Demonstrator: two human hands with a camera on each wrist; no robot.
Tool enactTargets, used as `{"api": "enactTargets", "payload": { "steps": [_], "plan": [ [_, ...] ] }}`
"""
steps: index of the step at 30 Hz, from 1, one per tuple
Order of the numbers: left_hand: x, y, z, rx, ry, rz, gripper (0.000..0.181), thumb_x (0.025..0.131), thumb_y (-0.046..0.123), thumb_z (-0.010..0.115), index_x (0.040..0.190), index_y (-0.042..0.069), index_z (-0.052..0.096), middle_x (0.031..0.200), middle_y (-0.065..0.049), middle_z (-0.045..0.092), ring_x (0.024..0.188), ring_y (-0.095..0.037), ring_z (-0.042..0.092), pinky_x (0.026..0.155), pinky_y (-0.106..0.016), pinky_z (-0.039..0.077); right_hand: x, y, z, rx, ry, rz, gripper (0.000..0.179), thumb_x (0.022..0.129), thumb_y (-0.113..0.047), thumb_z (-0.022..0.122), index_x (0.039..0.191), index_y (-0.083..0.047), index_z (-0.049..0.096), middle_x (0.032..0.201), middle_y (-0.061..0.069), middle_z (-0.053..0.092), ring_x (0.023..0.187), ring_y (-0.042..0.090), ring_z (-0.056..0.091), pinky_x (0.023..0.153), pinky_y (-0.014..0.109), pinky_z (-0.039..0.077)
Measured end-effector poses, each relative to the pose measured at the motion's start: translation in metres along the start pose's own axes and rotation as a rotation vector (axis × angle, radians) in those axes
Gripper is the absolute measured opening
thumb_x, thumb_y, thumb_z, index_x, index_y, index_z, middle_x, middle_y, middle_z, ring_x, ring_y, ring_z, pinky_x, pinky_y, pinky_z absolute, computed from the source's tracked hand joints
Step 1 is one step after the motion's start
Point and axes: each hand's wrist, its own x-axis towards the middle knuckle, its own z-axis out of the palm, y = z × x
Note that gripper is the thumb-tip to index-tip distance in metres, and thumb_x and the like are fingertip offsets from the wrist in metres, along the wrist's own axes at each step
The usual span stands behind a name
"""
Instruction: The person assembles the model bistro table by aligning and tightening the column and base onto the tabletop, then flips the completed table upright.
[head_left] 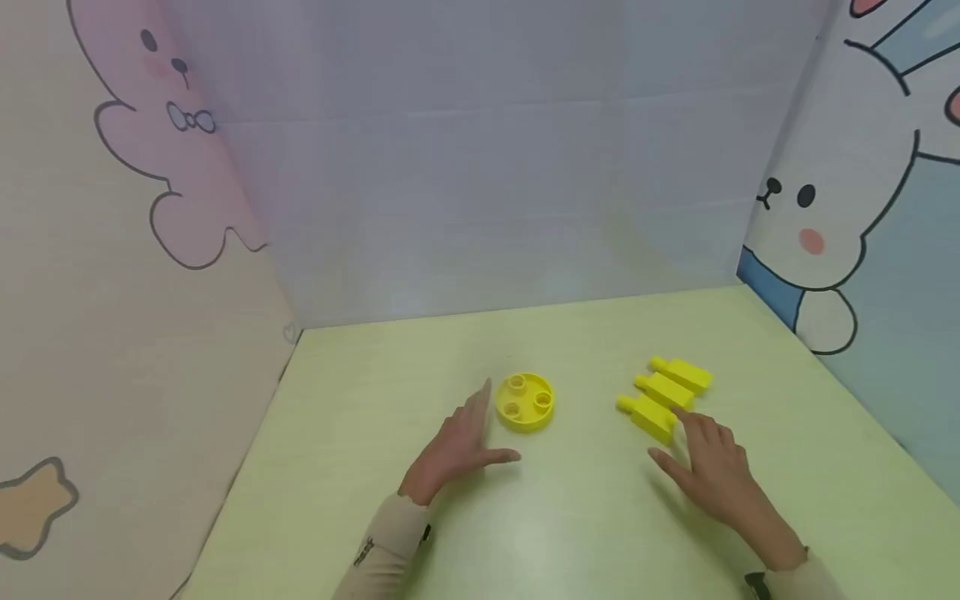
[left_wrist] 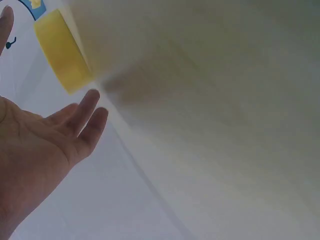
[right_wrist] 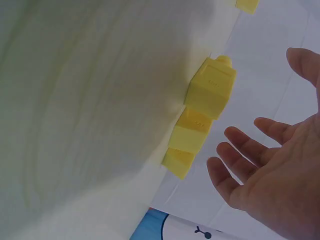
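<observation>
A person's left hand [head_left: 456, 448] extends beside a round yellow disc [head_left: 528, 405] with three hollow studs [head_left: 512, 411], while the right hand [head_left: 712, 468] hangs near three yellow pegged blocks [head_left: 666, 390] lying in a row on a pale table [head_left: 573, 521], between walls [head_left: 165, 350] printed with a pink animal [head_left: 187, 200] and a white rabbit [head_left: 855, 183].

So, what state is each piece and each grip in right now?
Yellow round plastic-looking disc: lying flat, studded side up.
Three yellow plastic-looking pegged blocks: lying down, side by side.
Left grip, bare hand: open, beside the disc.
Right grip, bare hand: open, beside the blocks.
</observation>
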Motion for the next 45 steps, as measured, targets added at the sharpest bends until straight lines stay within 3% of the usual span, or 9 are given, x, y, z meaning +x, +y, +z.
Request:
{"api": "enactTargets", "payload": {
  "steps": [4, 8, 12, 21, 26, 33, 45],
  "plan": [
    [0.025, -0.013, -0.001, -0.088, -0.062, -0.027, 0.121, 0.071, 0.063, 0.072, 0.153, 0.010, 0.003, 0.152, -0.014, 0.026, 0.133, -0.035, 0.033, 0.104, -0.050, 0.031, 0.011, 0.013, 0.003, 0.104, -0.012, -0.014, 0.072, 0.093, -0.044, 0.058, 0.136, 0.009, 0.035, 0.121, 0.033, 0.046, 0.105, 0.050, 0.043, 0.076, 0.061, 0.038],
    [0.039, -0.023, -0.004, -0.124, -0.085, -0.040, 0.111, 0.070, 0.059, 0.075, 0.152, 0.008, 0.021, 0.145, -0.011, 0.039, 0.126, -0.030, 0.040, 0.103, -0.047, 0.033, 0.020, 0.020, 0.010, 0.211, -0.045, -0.036, 0.066, 0.093, -0.033, 0.062, 0.133, 0.013, 0.036, 0.110, 0.029, 0.055, 0.100, 0.043, 0.052, 0.079, 0.056, 0.044],
    [0.043, -0.029, -0.007, -0.189, -0.091, -0.021, 0.102, 0.070, 0.055, 0.078, 0.148, 0.008, 0.032, 0.138, -0.009, 0.045, 0.120, -0.025, 0.043, 0.101, -0.045, 0.034, 0.029, 0.022, 0.014, 0.238, -0.073, -0.035, 0.062, 0.092, -0.028, 0.064, 0.129, 0.015, 0.039, 0.106, 0.026, 0.057, 0.096, 0.038, 0.056, 0.079, 0.053, 0.046],
    [0.047, -0.027, -0.004, -0.193, -0.099, -0.008, 0.101, 0.070, 0.054, 0.078, 0.148, 0.007, 0.032, 0.139, -0.009, 0.044, 0.121, -0.023, 0.042, 0.102, -0.043, 0.033, 0.042, 0.024, 0.012, 0.200, -0.111, 0.043, 0.047, 0.089, -0.023, 0.066, 0.114, 0.013, 0.050, 0.099, 0.021, 0.058, 0.089, 0.033, 0.056, 0.075, 0.048, 0.048],
    [0.051, -0.026, -0.002, -0.186, -0.103, -0.004, 0.101, 0.070, 0.056, 0.077, 0.148, 0.008, 0.033, 0.138, -0.009, 0.044, 0.121, -0.023, 0.043, 0.102, -0.042, 0.034, 0.043, 0.017, 0.006, 0.194, -0.051, 0.064, 0.048, 0.087, -0.028, 0.068, 0.111, 0.011, 0.054, 0.104, 0.023, 0.059, 0.093, 0.035, 0.056, 0.076, 0.049, 0.048],
    [0.056, -0.024, -0.001, -0.170, -0.110, -0.004, 0.103, 0.070, 0.057, 0.076, 0.148, 0.007, 0.032, 0.139, -0.010, 0.044, 0.122, -0.024, 0.042, 0.103, -0.043, 0.034, 0.056, -0.011, -0.002, 0.275, 0.055, -0.070, 0.042, 0.086, -0.029, 0.070, 0.108, 0.006, 0.060, 0.102, 0.017, 0.060, 0.092, 0.032, 0.057, 0.078, 0.048, 0.047],
    [0.059, -0.023, -0.003, -0.188, -0.108, 0.014, 0.100, 0.071, 0.058, 0.075, 0.148, 0.009, 0.034, 0.139, -0.009, 0.045, 0.121, -0.023, 0.043, 0.101, -0.043, 0.035, 0.100, -0.070, 0.007, 0.214, -0.001, -0.281, 0.031, 0.086, -0.030, 0.071, 0.102, -0.006, 0.063, 0.096, 0.004, 0.053, 0.086, 0.020, 0.051, 0.074, 0.037, 0.045]
  ]
}}
